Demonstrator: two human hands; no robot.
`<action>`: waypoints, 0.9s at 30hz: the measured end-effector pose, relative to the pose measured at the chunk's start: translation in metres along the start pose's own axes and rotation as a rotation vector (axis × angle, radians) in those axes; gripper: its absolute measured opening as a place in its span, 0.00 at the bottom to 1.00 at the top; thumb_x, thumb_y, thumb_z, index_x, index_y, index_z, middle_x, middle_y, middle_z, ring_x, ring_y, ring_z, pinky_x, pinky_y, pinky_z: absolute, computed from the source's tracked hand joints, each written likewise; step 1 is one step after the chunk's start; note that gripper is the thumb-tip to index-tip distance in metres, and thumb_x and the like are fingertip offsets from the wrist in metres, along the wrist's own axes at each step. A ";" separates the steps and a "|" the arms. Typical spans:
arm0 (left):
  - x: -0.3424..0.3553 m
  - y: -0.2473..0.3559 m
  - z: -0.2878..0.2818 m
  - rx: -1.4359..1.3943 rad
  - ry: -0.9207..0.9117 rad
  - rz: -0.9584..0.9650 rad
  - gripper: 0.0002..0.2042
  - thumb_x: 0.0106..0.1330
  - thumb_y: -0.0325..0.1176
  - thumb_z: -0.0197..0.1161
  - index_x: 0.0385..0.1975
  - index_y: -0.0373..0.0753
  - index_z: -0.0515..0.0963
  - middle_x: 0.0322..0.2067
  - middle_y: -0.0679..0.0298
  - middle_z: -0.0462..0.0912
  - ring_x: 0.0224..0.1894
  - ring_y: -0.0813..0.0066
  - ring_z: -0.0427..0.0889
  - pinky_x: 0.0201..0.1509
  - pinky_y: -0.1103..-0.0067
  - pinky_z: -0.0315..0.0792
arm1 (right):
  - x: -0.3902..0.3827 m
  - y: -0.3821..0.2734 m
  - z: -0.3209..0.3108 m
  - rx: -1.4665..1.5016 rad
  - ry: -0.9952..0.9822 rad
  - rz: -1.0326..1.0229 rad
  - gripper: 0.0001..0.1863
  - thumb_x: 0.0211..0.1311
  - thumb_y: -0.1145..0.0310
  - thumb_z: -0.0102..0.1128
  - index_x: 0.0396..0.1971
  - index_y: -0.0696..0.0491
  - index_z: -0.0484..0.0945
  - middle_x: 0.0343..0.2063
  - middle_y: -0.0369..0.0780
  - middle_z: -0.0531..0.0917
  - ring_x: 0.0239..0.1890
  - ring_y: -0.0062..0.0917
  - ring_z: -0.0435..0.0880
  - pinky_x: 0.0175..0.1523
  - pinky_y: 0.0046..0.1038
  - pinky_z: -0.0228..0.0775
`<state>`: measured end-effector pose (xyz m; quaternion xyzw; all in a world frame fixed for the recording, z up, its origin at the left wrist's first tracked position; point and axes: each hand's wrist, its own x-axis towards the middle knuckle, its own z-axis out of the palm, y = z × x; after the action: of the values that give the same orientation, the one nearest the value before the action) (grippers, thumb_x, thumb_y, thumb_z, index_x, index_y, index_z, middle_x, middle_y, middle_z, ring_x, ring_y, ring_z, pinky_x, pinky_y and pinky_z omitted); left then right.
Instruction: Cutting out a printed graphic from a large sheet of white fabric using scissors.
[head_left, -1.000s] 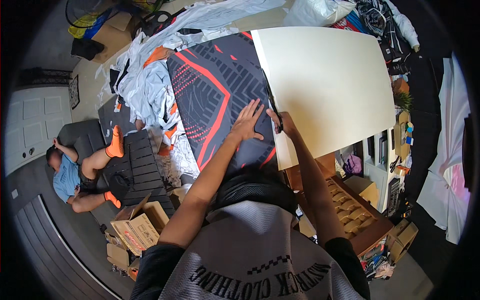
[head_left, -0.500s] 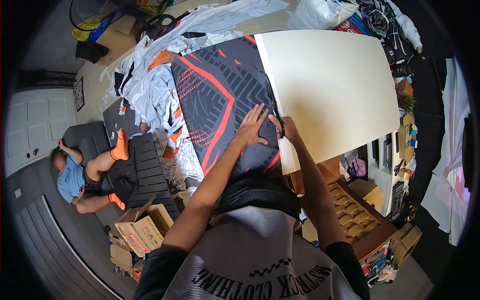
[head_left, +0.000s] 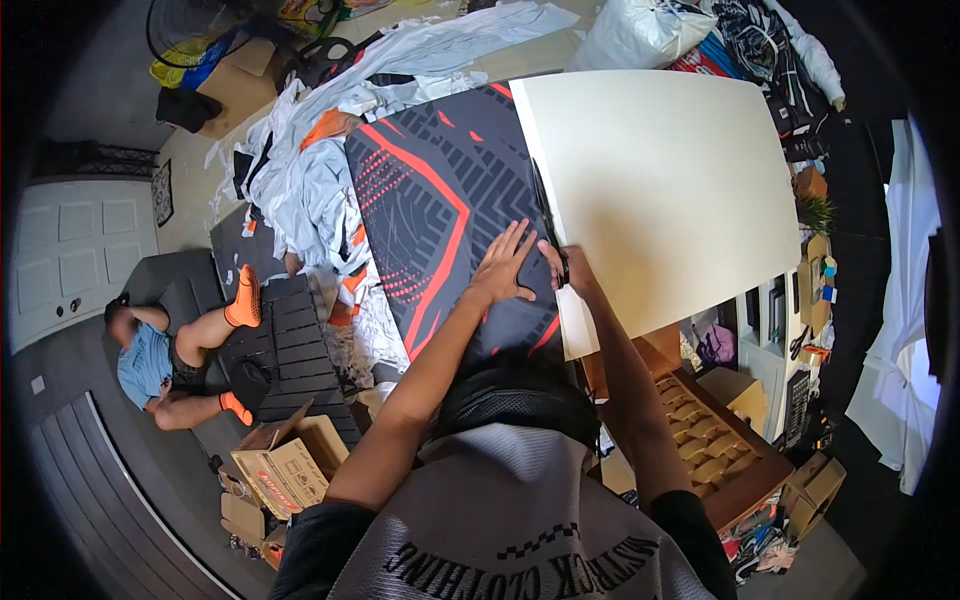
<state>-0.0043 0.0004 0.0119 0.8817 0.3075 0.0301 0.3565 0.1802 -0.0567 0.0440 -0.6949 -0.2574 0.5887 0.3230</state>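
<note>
The right hand's (head_left: 578, 272) grip is closed around the black-handled scissors (head_left: 564, 268), their blades pointing away along the edge of the dark printed fabric (head_left: 415, 245), while the left hand (head_left: 503, 268) lies spread on that fabric, grasping nothing. The fabric covers the left part of the pale surface (head_left: 680, 180); the cut seems partway, its white border (head_left: 521, 110) apparently parted near the body, with the stretch beyond the blades looking uncut.

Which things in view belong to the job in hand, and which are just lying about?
In use:
black scissors, held in the right hand
dark patterned fabric, under the spread left hand
pale surface, beside the fabric

Apparently just lying about:
open cardboard box
green plant
bulging white bag
</note>
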 end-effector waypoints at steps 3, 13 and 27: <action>0.000 0.002 -0.001 0.025 -0.040 -0.020 0.61 0.35 0.48 0.79 0.72 0.40 0.47 0.74 0.55 0.39 0.76 0.56 0.38 0.76 0.66 0.41 | 0.007 -0.002 0.000 0.017 0.001 0.003 0.30 0.57 0.47 0.66 0.08 0.56 0.71 0.07 0.38 0.71 0.08 0.24 0.71 0.16 0.23 0.65; 0.000 0.003 -0.002 0.001 -0.037 -0.024 0.63 0.35 0.47 0.80 0.73 0.41 0.45 0.74 0.55 0.39 0.75 0.56 0.38 0.75 0.66 0.42 | 0.020 -0.012 -0.004 -0.006 0.006 0.053 0.31 0.55 0.45 0.67 0.09 0.56 0.71 0.07 0.37 0.70 0.08 0.23 0.71 0.15 0.23 0.65; 0.000 0.002 0.001 -0.005 0.014 0.012 0.63 0.35 0.46 0.79 0.73 0.43 0.44 0.74 0.56 0.40 0.75 0.56 0.40 0.75 0.66 0.42 | 0.021 -0.023 0.001 -0.028 0.025 0.058 0.30 0.53 0.45 0.69 0.10 0.57 0.72 0.08 0.37 0.71 0.08 0.22 0.70 0.15 0.22 0.65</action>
<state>-0.0034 -0.0012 0.0123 0.8824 0.3046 0.0392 0.3564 0.1836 -0.0263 0.0475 -0.7139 -0.2413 0.5854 0.2991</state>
